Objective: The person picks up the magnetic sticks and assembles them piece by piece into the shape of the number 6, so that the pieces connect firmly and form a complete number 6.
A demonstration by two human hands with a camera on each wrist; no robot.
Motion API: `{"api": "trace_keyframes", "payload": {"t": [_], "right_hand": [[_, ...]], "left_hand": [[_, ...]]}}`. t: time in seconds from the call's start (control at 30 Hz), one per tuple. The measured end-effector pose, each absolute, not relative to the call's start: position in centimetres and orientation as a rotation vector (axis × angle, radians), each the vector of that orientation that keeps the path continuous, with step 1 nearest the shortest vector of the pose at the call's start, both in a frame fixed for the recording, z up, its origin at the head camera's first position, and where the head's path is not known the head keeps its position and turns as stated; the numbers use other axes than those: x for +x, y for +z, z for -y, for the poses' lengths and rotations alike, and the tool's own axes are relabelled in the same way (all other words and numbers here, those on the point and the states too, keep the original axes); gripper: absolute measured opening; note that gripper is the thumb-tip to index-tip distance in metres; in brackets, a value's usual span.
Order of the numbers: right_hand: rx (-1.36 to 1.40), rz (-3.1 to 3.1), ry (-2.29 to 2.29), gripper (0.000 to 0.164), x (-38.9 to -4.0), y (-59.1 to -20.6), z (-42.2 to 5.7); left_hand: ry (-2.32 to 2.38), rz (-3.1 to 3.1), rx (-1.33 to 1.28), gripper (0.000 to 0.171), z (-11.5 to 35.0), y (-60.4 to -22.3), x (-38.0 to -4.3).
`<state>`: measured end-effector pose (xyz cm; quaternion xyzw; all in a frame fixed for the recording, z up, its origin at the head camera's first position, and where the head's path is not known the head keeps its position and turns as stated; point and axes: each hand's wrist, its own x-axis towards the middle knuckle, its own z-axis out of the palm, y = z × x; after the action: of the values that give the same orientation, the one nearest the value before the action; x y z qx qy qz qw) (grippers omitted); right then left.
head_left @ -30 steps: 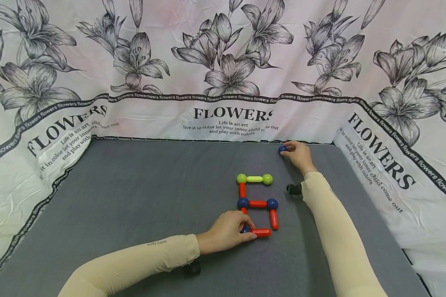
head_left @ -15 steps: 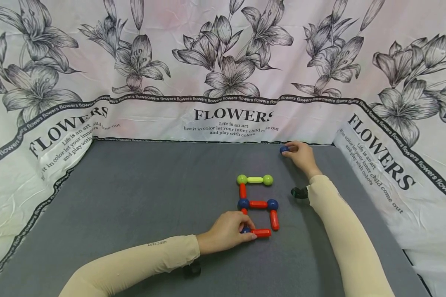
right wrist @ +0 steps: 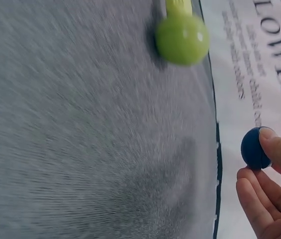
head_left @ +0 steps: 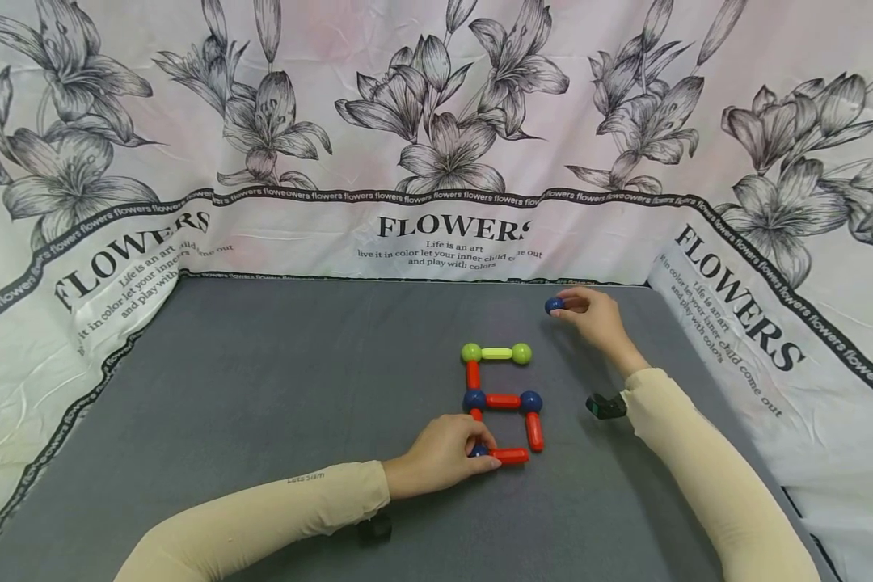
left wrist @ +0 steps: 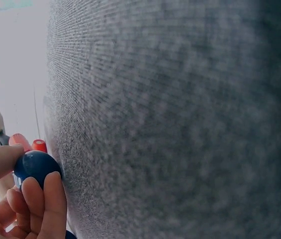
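Note:
My left hand [head_left: 447,453] grips a blue ball [left wrist: 38,167] at the lower left corner of a flat figure built of rods and balls. From that ball a red rod [head_left: 509,457] points right. Away at the back right, my right hand [head_left: 598,322] pinches another blue ball [right wrist: 253,149] between thumb and fingers. The figure's top is a yellow-green rod [head_left: 496,353] between two green balls [head_left: 471,352]. Below, a red rod [head_left: 503,401] joins two blue balls [head_left: 530,402]. One more red rod [head_left: 534,432] hangs from the right ball, its lower end near the bottom rod.
A grey cloth-covered table [head_left: 276,380] spreads around the figure. Behind and at both sides rises a white curtain [head_left: 451,234] with flower prints. Dark wrist cameras [head_left: 606,406] stick out from both sleeves.
My right hand, with its blue ball, has come slightly nearer, and its forearm has swung right and toward me. The left hand keeps its place on the figure.

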<state>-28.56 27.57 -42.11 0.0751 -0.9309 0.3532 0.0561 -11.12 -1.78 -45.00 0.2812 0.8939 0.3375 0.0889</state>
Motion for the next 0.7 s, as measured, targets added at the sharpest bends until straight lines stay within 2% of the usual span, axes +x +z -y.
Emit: {"api": "trace_keyframes", "payload": {"t": [0.7], "right_hand": [[0.334,2.953,1.199,0.042,-20.7,-41.5,-26.9]], "left_hand": [[1.018,-2.636,0.821,0.018,1.8,-44.9,-11.1]]}}
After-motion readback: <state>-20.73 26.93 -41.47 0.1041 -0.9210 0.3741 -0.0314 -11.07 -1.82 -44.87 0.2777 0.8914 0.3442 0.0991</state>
